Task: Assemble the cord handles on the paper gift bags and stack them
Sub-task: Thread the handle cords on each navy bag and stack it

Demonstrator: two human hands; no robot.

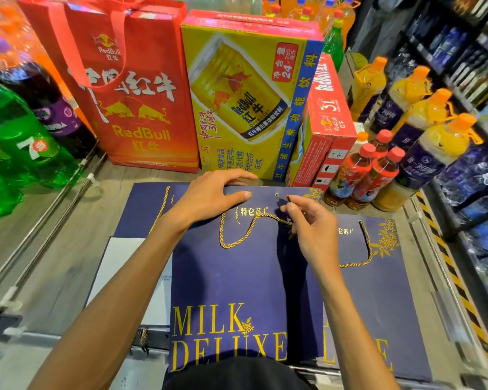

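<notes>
Top bag point(237, 282), navy paper, lay flat on a pile of like bags on the shelf point(54, 249), mouth edge away from me.

My hands were apart, each busy. Left hand point(209, 198) gripped the top edge, fingers curled over it and thumb on the printed face. Right hand point(310, 229) pinched the free end of the gold cord point(231, 246) just beside the open eyelet point(277, 195); the tip was not yet through.

The cord's other end ran up beside the left hand. I could not tell whether it was already threaded.

Judgement: this handle was about half fitted. The right-side bag point(378, 291) underneath showed a cord loop in place, and so did the left-side bag point(141, 209).

Left to do: pass the tip, secure it, check the back face, stack.
</notes>
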